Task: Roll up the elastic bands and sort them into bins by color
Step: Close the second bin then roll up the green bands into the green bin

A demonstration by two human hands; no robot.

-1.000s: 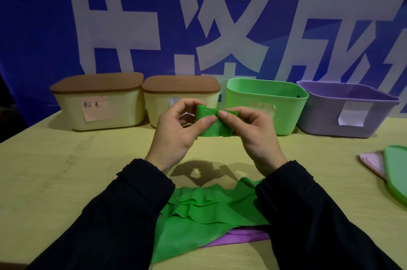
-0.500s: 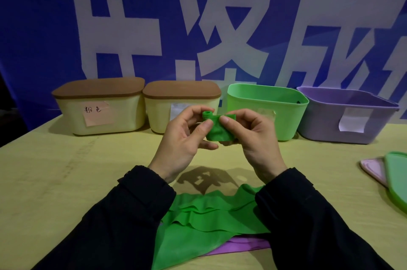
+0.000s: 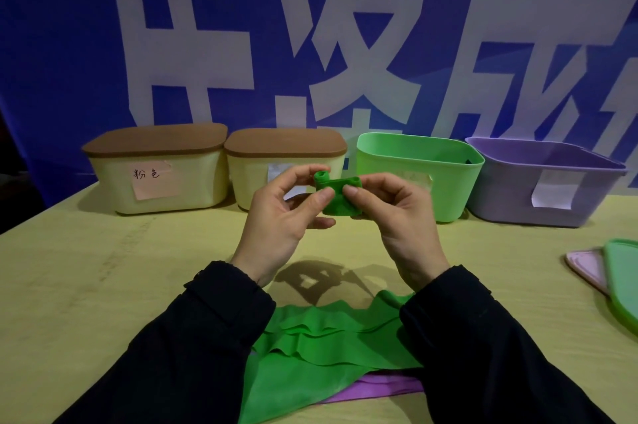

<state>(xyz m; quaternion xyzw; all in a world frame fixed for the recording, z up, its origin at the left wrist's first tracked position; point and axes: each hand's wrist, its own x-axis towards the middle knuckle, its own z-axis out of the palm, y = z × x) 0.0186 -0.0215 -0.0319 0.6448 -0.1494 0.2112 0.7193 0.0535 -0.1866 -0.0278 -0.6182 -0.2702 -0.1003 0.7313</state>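
A small rolled green band (image 3: 336, 197) is held up at the centre of the frame, above the surface (image 3: 86, 285), between both hands. The left hand (image 3: 279, 219) is curled round the roll's left end: its thumb is pressed on the front face and its upper fingers (image 3: 303, 173) are hooked over the top, where the coiled end can be seen. The right hand (image 3: 400, 216) is closed on the roll's right side, with the thumb laid on the front next to the left thumb and the other fingers wrapped behind. So the roll is pinched from both sides, with its middle left showing between the two thumbs. At the bottom centre, between the dark sleeves (image 3: 193, 354), loose green bands (image 3: 310, 344) are spread flat in a layered pile, and a purple band (image 3: 376, 389) is seen sticking out from under them. Along the back of the surface four bins are lined up: a cream bin (image 3: 155, 178) with a brown lid and a handwritten pink label at the left, a second cream bin (image 3: 255, 181) with a brown lid beside it, an open green bin (image 3: 445, 178) just behind the right hand, and an open purple bin (image 3: 538, 188) at the right. At the right edge a green lid (image 3: 625, 282) is laid partly over a pink lid (image 3: 587, 268).
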